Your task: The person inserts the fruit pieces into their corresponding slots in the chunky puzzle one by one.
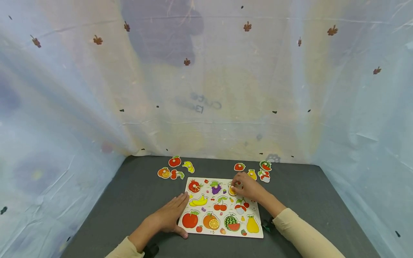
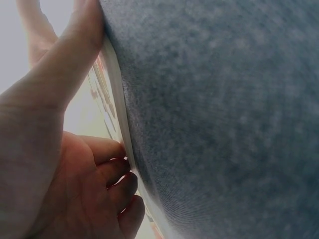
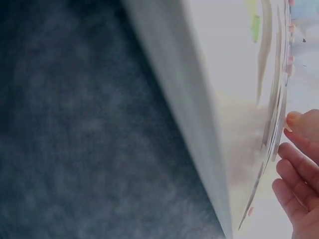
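A white fruit puzzle board [image 1: 222,182] lies on the dark table, with pictures such as a red apple [image 1: 190,220], grapes [image 1: 216,188] and a pear [image 1: 252,225]. My left hand [image 1: 171,214] rests flat along its left edge, fingers straight and thumb near the front corner. In the left wrist view, the fingertips [image 2: 130,181] are right at the board's side. My right hand [image 1: 247,187] is over the far right corner, thumb and curled fingers pinching a yellow-orange fruit piece [image 1: 231,192], partly hidden beneath them. The right wrist view shows those fingers [image 3: 299,164] close over the board's surface.
Behind the board at left lie loose pieces: an apple [image 1: 175,162], bananas [image 1: 188,167], an orange [image 1: 164,173] and cherries [image 1: 174,174]. At back right are a red fruit [image 1: 239,167], a watermelon [image 1: 265,165], a pear [image 1: 252,174] and a red-and-white piece [image 1: 264,176]. A patterned curtain [image 1: 206,136] hangs behind.
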Demonstrator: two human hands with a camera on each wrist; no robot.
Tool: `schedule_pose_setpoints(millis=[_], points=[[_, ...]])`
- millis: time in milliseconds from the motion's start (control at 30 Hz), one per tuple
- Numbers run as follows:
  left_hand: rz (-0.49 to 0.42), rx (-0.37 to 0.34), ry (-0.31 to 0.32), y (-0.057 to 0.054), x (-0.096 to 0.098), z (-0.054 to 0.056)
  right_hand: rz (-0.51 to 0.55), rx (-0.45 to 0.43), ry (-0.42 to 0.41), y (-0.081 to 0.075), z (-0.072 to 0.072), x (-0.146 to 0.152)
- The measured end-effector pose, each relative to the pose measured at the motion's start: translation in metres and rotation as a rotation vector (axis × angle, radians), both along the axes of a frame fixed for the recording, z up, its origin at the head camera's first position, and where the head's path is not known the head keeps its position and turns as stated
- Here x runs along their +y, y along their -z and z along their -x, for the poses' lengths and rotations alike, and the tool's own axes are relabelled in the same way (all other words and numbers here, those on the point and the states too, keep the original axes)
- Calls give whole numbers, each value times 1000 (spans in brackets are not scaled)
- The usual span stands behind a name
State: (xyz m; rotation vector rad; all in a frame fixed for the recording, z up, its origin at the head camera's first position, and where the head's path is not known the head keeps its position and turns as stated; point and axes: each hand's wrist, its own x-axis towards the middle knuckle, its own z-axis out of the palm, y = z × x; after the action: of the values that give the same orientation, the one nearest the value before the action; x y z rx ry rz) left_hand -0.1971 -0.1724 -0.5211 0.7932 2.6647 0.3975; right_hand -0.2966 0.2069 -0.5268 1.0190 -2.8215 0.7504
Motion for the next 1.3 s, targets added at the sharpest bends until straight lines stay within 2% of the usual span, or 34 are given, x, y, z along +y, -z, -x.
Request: schedule_pose_setpoints(millis=[1300], points=[[7, -26, -22, -1, 2, -1, -21, -50, -25, -5, 0, -2]])
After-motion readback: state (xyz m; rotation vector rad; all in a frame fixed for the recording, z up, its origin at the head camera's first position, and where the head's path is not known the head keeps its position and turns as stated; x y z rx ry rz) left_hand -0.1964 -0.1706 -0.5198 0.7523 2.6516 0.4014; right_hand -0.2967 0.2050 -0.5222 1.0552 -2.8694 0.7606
